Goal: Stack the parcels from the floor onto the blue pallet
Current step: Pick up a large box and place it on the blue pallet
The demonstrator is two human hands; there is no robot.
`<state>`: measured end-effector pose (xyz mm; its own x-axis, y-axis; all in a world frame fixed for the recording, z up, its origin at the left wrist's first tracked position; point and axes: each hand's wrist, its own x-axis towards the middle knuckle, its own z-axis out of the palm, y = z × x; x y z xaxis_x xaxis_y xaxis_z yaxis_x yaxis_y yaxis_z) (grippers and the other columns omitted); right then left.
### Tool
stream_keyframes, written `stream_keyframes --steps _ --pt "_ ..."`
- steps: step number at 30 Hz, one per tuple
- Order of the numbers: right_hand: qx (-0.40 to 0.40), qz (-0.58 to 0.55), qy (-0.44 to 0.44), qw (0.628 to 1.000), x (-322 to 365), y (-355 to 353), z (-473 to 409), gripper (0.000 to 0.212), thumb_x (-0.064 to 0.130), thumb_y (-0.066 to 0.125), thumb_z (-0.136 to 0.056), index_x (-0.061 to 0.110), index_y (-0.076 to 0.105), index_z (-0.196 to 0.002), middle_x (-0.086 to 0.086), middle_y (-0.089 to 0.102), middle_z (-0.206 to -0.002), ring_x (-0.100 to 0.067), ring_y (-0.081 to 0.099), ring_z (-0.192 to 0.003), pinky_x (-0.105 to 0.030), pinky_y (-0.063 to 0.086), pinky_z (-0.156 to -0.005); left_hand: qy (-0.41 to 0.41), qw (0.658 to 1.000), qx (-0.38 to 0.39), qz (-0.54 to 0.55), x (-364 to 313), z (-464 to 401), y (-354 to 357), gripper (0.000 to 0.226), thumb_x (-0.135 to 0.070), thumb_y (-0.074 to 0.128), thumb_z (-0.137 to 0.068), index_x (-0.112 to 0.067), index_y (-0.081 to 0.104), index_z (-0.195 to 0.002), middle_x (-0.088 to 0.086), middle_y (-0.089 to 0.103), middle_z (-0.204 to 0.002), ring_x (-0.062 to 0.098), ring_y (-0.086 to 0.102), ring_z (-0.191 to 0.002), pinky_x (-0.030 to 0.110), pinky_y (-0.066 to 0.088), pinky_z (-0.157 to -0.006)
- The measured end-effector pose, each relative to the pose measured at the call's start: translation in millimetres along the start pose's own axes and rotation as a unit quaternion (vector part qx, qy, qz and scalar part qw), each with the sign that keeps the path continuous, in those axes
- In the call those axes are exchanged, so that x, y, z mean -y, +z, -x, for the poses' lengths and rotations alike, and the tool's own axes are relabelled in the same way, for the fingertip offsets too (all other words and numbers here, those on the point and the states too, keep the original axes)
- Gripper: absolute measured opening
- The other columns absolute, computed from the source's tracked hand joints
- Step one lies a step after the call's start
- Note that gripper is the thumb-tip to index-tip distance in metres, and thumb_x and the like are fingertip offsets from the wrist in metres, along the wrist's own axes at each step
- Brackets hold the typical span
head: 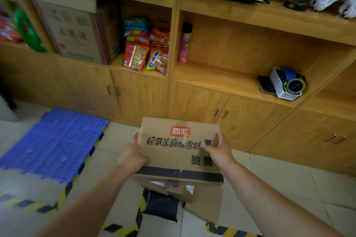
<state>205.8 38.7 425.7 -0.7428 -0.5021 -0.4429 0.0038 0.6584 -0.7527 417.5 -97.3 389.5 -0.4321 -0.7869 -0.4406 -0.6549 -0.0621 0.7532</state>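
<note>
The left hand (pixel 133 157) reached forward from the lower left of the frame, arm nearly straight, and gripped the left edge of a flat brown cardboard box printed with black characters and a red logo (pixel 178 147), thumb on top and fingers hidden beneath. The right hand (pixel 218 149) came in from the lower right and clasped the box's right edge the same way, fingers curled round the rim. The box was held at the centre of the frame, above the floor, to the right of the blue ribbed plastic pallet (pixel 52 144) at the left, which carried no parcels. Under the held box, at the lower centre, lay three more parcels: one large brown cardboard box (pixel 206 204), one small brown carton (pixel 173 188) and one black plastic mailing bag (pixel 160 208). Yellow-and-black striped tape (pixel 140 215) marked the pale tiled floor around them. Behind stood a wooden shelving cabinet (pixel 192 102).
</note>
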Motion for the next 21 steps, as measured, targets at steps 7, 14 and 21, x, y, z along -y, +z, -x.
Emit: stream_keyframes --steps 7,14,21 --pt "0.026 0.065 -0.027 0.997 40 105 91 0.057 0.013 0.062 -0.086 0.017 0.036 -0.136 -0.006 0.055 -0.131 -0.025 0.055 -0.109 -0.038 0.047 -0.091 -0.028 0.997 -0.06 0.029 92 68 -111 0.074 -0.005 0.063 -0.071 -0.028 0.032 -0.134 0.003 0.061 -0.104 0.022 0.061 -0.089 0.035 0.053 -0.066" --pt "0.072 -0.003 -0.027 0.997 90 206 161 0.075 0.043 0.064 -0.081 0.022 0.032 -0.146 -0.008 0.034 -0.147 -0.031 0.043 -0.126 -0.042 0.043 -0.101 -0.106 0.985 -0.117 0.066 155 118 -222 0.076 -0.006 0.058 -0.081 -0.024 0.02 -0.145 0.009 0.028 -0.126 0.026 0.043 -0.098 0.041 0.048 -0.084" --pt "0.092 -0.058 -0.02 0.994 127 267 183 0.047 0.071 0.044 -0.078 0.031 0.051 -0.103 -0.006 0.058 -0.104 -0.028 0.056 -0.094 -0.045 0.051 -0.082 -0.092 0.948 -0.189 0.238 180 134 -303 0.059 -0.024 0.069 -0.081 -0.019 0.037 -0.13 0.008 0.046 -0.12 0.026 0.053 -0.102 0.043 0.049 -0.084"
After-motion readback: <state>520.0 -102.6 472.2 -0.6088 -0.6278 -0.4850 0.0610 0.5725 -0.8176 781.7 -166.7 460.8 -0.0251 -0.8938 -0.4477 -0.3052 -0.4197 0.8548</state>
